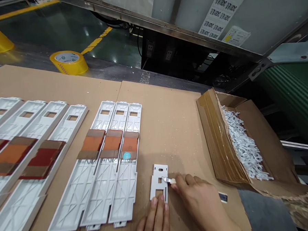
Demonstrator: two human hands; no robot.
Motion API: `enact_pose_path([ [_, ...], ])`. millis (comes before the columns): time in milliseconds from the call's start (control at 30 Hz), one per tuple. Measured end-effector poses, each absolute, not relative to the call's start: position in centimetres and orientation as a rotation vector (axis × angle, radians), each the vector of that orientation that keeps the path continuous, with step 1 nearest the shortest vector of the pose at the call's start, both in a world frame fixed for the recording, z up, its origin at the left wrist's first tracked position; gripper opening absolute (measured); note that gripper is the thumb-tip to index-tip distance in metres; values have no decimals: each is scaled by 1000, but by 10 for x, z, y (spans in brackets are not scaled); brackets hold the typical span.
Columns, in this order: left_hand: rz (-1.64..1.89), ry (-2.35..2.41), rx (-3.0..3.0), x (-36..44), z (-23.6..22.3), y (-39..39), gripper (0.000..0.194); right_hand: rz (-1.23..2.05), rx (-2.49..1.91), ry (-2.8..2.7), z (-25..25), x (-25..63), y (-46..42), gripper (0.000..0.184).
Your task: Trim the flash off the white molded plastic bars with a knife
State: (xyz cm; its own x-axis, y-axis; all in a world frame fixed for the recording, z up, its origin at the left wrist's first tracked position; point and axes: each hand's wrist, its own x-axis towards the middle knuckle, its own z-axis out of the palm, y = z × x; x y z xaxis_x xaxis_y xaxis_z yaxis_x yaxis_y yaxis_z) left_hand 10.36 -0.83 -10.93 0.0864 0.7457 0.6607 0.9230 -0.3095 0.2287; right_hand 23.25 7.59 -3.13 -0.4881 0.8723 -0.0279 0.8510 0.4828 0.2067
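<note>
On the cardboard top [169, 121], the left hand [154, 223] pins a white plastic bracket [157, 187], fingers together; the right hand [197, 199] pinches a small blade [166, 179] against it.

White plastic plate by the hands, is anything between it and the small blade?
Nothing visible stands between them: the small blade held in the right hand already touches the white plastic plate at its small cutout. The left hand rests on the plate's lower end, below the blade.
</note>
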Motion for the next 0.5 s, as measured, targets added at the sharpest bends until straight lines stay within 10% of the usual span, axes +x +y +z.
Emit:
enact_pose_path([
  [500, -981, -1713, -2173, 103, -111, -12, 30, -13, 867, 2592, 1, 220, 166, 17],
])
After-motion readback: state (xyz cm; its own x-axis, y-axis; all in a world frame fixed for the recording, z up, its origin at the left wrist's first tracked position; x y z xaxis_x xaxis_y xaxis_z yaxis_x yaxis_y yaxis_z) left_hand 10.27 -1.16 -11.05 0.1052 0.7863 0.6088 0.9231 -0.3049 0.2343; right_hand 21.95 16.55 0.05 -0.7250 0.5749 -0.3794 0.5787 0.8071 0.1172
